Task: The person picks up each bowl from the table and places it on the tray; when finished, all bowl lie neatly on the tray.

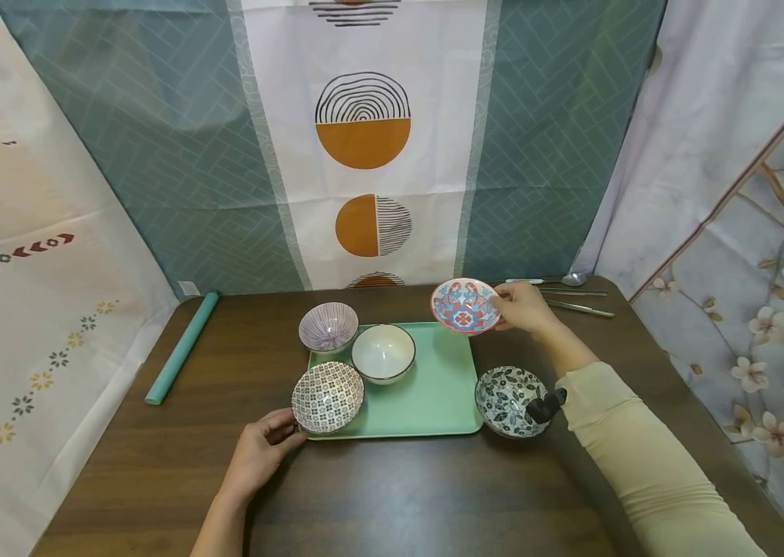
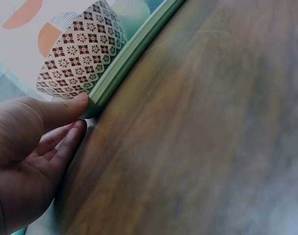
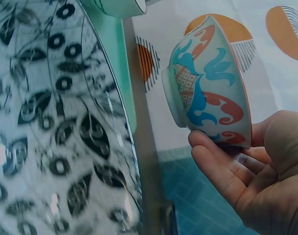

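Observation:
My right hand (image 1: 523, 307) grips the side of a bowl with a red and blue flower pattern (image 1: 461, 308), lifted over the tray's back right corner. In the right wrist view the thumb is at this bowl's rim and the fingers are under its outer wall. My left hand (image 2: 36, 142) pinches the near left corner of the light green tray (image 1: 434, 414), thumb on the edge and fingers below. Just beside that thumb, a bowl with brown checks (image 1: 327, 397) sits on this corner. Also on the tray are a plain white bowl (image 1: 383, 352) and a purple-striped bowl (image 1: 328, 326).
A bowl with dark leaves (image 1: 503, 398) sits at the tray's right corner, under the right wrist's black camera (image 1: 547, 404). A spoon (image 1: 574, 279) and thin metal utensils (image 1: 578, 308) lie at the back right. A green roll (image 1: 182, 348) lies at the left. Cloth hangs behind.

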The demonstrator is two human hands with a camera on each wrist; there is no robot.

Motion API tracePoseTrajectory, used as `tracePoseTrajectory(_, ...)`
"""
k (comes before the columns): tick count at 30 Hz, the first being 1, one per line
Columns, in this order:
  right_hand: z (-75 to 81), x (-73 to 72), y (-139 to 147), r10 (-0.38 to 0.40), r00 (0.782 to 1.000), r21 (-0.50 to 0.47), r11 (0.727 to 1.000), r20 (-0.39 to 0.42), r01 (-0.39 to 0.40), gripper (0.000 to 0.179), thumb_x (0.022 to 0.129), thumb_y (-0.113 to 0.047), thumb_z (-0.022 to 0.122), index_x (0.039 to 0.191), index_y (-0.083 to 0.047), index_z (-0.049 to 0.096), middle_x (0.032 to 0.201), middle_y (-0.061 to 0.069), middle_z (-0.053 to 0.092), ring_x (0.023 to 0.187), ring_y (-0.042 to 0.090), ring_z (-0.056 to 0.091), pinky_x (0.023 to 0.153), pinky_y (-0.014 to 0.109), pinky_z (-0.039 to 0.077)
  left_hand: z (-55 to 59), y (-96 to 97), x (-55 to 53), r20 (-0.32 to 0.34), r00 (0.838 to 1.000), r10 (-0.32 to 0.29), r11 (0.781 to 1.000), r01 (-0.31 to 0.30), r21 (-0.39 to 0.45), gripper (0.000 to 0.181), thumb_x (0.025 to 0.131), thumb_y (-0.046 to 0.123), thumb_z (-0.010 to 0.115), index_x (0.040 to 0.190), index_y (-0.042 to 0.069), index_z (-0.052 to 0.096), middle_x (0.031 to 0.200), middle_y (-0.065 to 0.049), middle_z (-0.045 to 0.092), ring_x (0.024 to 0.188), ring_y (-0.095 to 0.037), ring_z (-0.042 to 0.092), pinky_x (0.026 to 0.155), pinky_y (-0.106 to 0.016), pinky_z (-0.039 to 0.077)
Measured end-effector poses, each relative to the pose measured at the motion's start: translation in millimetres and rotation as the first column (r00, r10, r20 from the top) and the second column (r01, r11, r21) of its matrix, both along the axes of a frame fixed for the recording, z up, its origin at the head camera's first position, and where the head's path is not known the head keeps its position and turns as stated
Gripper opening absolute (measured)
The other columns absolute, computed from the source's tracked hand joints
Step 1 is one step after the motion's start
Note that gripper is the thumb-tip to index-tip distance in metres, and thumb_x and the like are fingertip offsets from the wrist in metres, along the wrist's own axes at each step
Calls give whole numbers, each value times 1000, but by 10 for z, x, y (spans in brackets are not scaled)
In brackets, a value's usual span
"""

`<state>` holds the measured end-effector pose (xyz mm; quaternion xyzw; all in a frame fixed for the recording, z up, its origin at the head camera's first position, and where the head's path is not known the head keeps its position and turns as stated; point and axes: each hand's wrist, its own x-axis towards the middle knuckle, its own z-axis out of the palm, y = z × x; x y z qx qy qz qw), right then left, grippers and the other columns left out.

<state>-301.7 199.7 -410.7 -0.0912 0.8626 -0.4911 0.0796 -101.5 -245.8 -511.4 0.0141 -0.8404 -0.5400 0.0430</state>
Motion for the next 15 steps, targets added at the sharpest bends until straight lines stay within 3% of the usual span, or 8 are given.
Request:
tracePoseTrajectory(8,-155,-115,-218,13,997,-14,1000,75,-12,32,104,-5,51,126,18,57,88,25,69,61,16,69,65,39,62,-4,-6,3,-1,1000,5,1000,-5,17,33,82,-1,82,115,0,75,121,-13,69,105,-9,65,89,-21,54)
tracePoseTrajectory(15,-326,-148,-337,-1,986,47,999,165,-7,33,104,-4,51,130,16,55,80,18,67,59,15,68,62,35,62,-24,-16,-9,9,1000,5,1000,-5,14,33,83,-1,81,116,0,74,121,-13,68,106,-11,65,90,-22,55)
